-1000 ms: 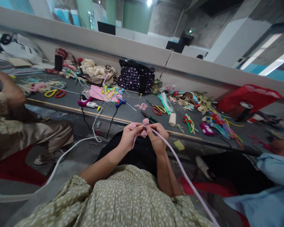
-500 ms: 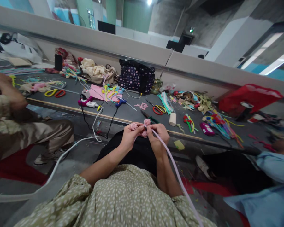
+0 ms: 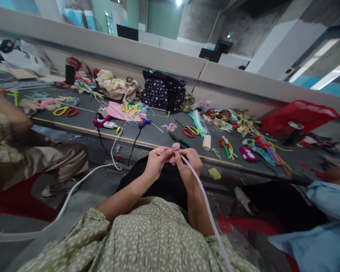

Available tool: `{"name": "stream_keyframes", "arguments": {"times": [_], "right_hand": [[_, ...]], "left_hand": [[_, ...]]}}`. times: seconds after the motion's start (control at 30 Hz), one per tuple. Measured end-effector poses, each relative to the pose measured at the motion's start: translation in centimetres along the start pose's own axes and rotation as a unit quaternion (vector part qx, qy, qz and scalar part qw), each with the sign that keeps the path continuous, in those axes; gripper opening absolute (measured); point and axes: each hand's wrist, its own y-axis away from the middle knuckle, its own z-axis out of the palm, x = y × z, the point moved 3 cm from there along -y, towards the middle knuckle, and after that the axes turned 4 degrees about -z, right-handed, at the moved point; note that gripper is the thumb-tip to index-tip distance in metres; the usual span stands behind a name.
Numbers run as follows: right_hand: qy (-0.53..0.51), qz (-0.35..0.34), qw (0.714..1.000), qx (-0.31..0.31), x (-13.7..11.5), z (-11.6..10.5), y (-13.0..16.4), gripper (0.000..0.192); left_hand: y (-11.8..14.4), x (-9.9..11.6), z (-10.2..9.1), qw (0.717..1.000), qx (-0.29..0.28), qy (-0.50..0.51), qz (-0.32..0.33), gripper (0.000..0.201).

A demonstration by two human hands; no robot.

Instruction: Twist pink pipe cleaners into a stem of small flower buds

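Both hands are up close together over the lap, the left hand (image 3: 154, 163) and right hand (image 3: 190, 163) pinched onto a pink pipe-cleaner piece (image 3: 174, 148) with small curled loops; its long pale tail (image 3: 208, 215) runs down past the right forearm toward the bottom of the view.

Just beyond the hands lies the dark grey worktop (image 3: 158, 136), thick with clutter: red-and-yellow scissors (image 3: 189, 131), a blue glue gun (image 3: 144, 122), a pink one (image 3: 101, 122) with cables trailing off the edge, a small roll (image 3: 206, 142), and bundles of coloured pipe cleaners (image 3: 265, 148). A dotted dark bag (image 3: 163, 91) stands at the back against a low pale wall (image 3: 229, 85).

A seated person in beige (image 3: 25, 151) is at the left, and a light-blue sleeve (image 3: 325, 204) reaches in from the right. Behind is a high concrete hall.
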Motion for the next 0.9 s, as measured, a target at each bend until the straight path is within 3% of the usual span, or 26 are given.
{"name": "stream_keyframes", "arguments": {"times": [0.2,0.43,0.7,0.9], "right_hand": [[-0.071,0.112,0.991,-0.01,0.3,-0.1,0.3,0.016],[-0.195,0.23,0.953,-0.038,1.4,0.3,0.4,0.021],[-0.255,0.249,0.933,-0.057,2.2,0.6,0.4,0.023],[-0.326,0.21,0.916,-0.101,2.5,0.6,0.0,0.022]], "left_hand": [[0.0,-0.1,0.3,1.0,-0.011,0.021,-0.015,0.027],[-0.2,-0.4,0.1,0.996,-0.021,0.058,-0.064,0.027],[-0.2,-0.4,0.2,0.989,-0.066,0.08,-0.109,0.028],[0.2,-0.3,0.2,0.981,-0.11,0.069,-0.147,0.028]]}}
